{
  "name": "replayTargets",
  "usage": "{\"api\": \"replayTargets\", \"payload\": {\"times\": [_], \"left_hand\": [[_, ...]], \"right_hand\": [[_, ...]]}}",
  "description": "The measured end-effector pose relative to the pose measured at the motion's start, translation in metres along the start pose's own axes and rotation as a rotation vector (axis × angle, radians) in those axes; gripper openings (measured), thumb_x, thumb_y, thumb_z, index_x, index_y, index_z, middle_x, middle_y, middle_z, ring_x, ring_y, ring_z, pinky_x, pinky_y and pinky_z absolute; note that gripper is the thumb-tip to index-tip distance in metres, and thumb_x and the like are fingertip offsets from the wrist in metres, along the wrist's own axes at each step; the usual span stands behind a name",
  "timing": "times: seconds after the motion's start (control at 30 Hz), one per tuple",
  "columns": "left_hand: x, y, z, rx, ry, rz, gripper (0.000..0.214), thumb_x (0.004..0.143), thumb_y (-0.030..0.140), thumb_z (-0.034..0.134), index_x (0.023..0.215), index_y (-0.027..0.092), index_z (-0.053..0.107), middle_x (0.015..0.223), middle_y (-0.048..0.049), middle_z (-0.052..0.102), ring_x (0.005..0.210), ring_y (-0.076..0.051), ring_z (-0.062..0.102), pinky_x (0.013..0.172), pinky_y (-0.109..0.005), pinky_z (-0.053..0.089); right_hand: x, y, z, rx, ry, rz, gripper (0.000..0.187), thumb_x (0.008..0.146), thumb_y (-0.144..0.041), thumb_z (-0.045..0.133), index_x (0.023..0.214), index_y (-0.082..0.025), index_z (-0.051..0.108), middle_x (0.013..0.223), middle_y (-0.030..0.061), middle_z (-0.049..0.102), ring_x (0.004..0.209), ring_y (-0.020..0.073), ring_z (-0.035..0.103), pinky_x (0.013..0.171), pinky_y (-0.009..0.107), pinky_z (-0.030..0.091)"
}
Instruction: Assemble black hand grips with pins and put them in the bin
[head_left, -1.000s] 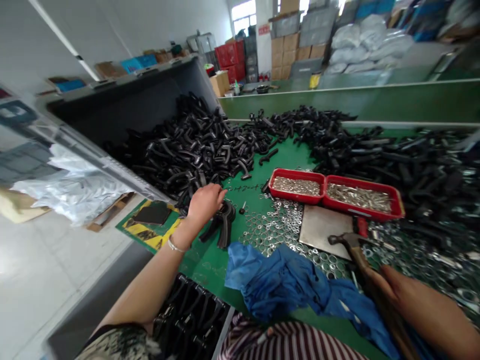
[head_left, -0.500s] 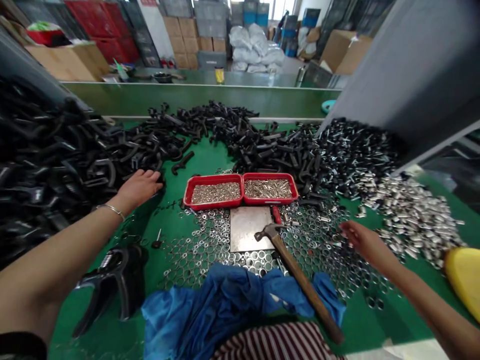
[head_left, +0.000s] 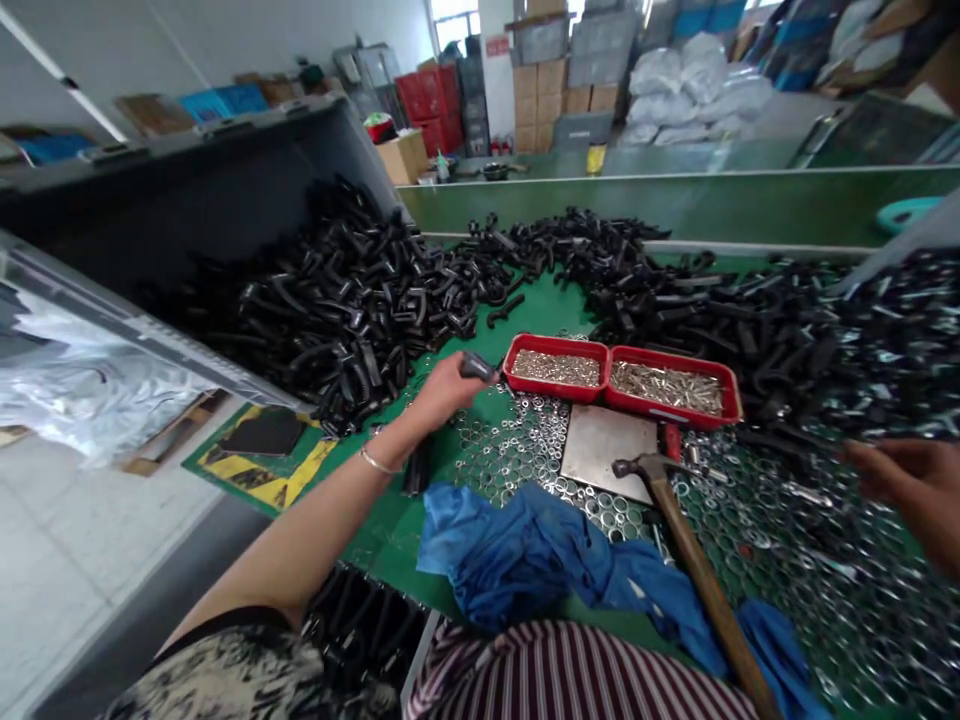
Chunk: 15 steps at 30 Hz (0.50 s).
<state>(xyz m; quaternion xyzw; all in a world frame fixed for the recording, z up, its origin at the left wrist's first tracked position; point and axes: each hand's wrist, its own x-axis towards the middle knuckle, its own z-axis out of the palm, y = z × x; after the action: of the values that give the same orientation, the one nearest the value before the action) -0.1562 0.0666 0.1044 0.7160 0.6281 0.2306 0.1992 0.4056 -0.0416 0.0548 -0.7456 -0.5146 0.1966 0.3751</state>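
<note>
My left hand (head_left: 444, 388) is closed round a black curved handle part (head_left: 478, 368), just left of the red trays. Below that wrist a clamp-like black piece (head_left: 417, 466) lies partly hidden by my forearm. At the right edge, my right hand (head_left: 911, 490) is over the scattered metal rings, thumb and fingers drawn together in a pinch; what they hold is too blurred to make out. Two red trays (head_left: 551, 385) of small metal pins stand in the middle. A hammer (head_left: 694, 560) rests with its head on a metal plate (head_left: 606, 448).
Heaps of black handle parts (head_left: 360, 300) spill from a grey bin (head_left: 341, 150) at left and continue along the back. Loose metal rings (head_left: 780, 560) cover the right side. A crumpled blue cloth (head_left: 525, 560) lies along the front edge. Beyond runs a green ledge (head_left: 660, 205).
The view has swung left, bringing the grey bin and floor into sight. My left hand has come away from the heap with a black handle part in it.
</note>
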Motion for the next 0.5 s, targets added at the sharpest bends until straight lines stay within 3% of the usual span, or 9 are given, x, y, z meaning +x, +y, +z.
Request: {"api": "replayTargets", "payload": {"times": [0.03,0.1,0.17,0.23,0.37,0.5], "left_hand": [[-0.016,0.005,0.011,0.091,-0.069,0.032,0.013,0.088,0.024,0.057,0.098,0.016,0.059,0.081,-0.0029,0.066,0.072,-0.017,0.063,0.069,-0.026,0.050],[-0.038,0.011,0.037,0.304,-0.160,0.072,0.012,0.086,0.014,0.055,0.095,0.015,0.062,0.097,-0.0090,0.068,0.089,-0.020,0.065,0.082,-0.029,0.051],[-0.046,0.013,0.061,0.429,-0.188,0.068,0.017,0.086,0.006,0.050,0.094,0.013,0.064,0.107,-0.0147,0.066,0.101,-0.023,0.065,0.090,-0.032,0.049],[-0.045,0.014,0.080,0.453,-0.190,0.047,0.021,0.088,0.004,0.046,0.093,0.010,0.065,0.109,-0.0182,0.064,0.103,-0.024,0.065,0.092,-0.035,0.049],[-0.035,0.012,0.091,0.452,-0.183,0.028,0.026,0.088,-0.001,0.041,0.098,0.009,0.064,0.109,-0.0199,0.065,0.103,-0.025,0.065,0.093,-0.036,0.050],[-0.033,0.007,0.081,0.371,-0.120,0.008,0.028,0.086,0.002,0.045,0.107,0.012,0.062,0.106,-0.0185,0.068,0.101,-0.027,0.066,0.090,-0.038,0.051]], "right_hand": [[-0.013,-0.019,0.013,-0.083,-0.037,0.025,0.034,0.079,-0.064,0.066,0.078,-0.030,0.067,0.063,0.0098,0.066,0.054,0.0283,0.059,0.056,0.046,0.036],[-0.045,-0.060,0.048,0.066,-0.126,0.006,0.035,0.081,-0.065,0.062,0.088,-0.031,0.061,0.067,0.0049,0.066,0.062,0.0269,0.061,0.063,0.045,0.042],[-0.077,-0.096,0.089,0.232,-0.308,-0.017,0.035,0.081,-0.060,0.065,0.091,-0.028,0.058,0.068,0.0009,0.065,0.062,0.0218,0.060,0.065,0.039,0.046],[-0.101,-0.120,0.127,0.360,-0.493,-0.048,0.036,0.081,-0.059,0.066,0.093,-0.026,0.054,0.066,-0.0025,0.060,0.056,0.0174,0.057,0.057,0.033,0.044],[-0.114,-0.132,0.174,0.492,-0.625,-0.062,0.039,0.080,-0.057,0.068,0.091,-0.024,0.052,0.068,-0.0039,0.059,0.050,0.0125,0.050,0.049,0.027,0.039],[-0.094,-0.118,0.182,0.518,-0.647,-0.093,0.036,0.082,-0.054,0.068,0.091,-0.023,0.052,0.066,-0.0049,0.057,0.050,0.0123,0.051,0.049,0.026,0.040]]}}
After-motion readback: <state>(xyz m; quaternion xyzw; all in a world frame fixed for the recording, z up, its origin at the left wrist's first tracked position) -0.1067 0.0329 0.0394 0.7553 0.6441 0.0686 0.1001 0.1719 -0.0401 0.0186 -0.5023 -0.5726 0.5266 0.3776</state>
